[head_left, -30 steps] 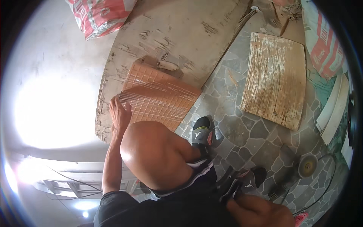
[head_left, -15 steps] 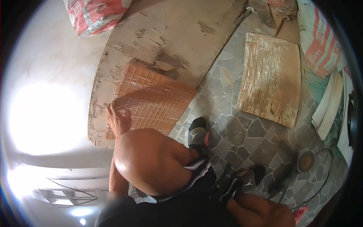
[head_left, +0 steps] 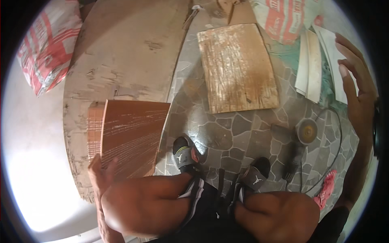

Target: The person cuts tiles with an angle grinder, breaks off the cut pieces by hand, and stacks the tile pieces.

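My left hand is closed on the near left edge of a reddish-brown tile, which is tilted with that edge raised. White scratch-like lines run across the face of this tile. Beside and partly behind it shows another tile with a grid-ridged surface. Both are over a large worn plywood sheet. My right hand is raised at the far right, fingers apart and curved, with nothing in it. It is nearest to some white panels behind it.
A smaller worn wooden board lies on the stone-patterned floor. An angle grinder with a round disc and cord rests to the right of my feet, near a pink cloth. Red-and-white sacks stand at the far left and far right.
My view has swung right, and my right hand has come into it. The tile in my left hand has tilted up, exposing the grid-ridged one beside it.
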Demonstrator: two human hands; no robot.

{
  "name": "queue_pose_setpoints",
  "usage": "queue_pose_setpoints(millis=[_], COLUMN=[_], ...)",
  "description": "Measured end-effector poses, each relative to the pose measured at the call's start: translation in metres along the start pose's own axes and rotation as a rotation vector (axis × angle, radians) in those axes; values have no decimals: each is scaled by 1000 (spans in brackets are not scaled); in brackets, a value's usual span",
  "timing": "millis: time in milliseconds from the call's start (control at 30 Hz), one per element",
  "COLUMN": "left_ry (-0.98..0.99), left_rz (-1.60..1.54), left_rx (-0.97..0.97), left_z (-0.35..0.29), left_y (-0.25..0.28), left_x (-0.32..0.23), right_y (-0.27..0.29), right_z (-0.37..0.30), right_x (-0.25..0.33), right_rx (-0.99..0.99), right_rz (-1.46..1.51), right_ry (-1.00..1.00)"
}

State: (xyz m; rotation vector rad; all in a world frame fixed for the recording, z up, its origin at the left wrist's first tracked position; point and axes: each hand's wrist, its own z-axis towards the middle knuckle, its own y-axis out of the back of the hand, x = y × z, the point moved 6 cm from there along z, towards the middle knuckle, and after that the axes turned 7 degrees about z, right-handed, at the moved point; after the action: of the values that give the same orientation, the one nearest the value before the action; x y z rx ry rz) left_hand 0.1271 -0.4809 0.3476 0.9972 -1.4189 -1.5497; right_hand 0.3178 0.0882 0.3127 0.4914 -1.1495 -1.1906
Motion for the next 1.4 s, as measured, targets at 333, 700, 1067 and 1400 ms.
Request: queue_pose_setpoints(millis=[333,700,1067,1400], left_ry=[-381,-1052,-1234,-1323], left_rz=[-20,123,199,278], left_rx=[-32,-239,-157,-65], left_z=[93,149,77,21], left_y=[37,-67,-140,-198], left_x=[-157,-288,-304,-290], right_y=[-23,-114,-180,-234], right_z=[10,3,-83,-142], right_x=[79,61,88,84], right_rx=[163,-20,-195,-373], right_rz=[510,1497,1771,1778], right_ry=[-274,-737,-799,-1216])
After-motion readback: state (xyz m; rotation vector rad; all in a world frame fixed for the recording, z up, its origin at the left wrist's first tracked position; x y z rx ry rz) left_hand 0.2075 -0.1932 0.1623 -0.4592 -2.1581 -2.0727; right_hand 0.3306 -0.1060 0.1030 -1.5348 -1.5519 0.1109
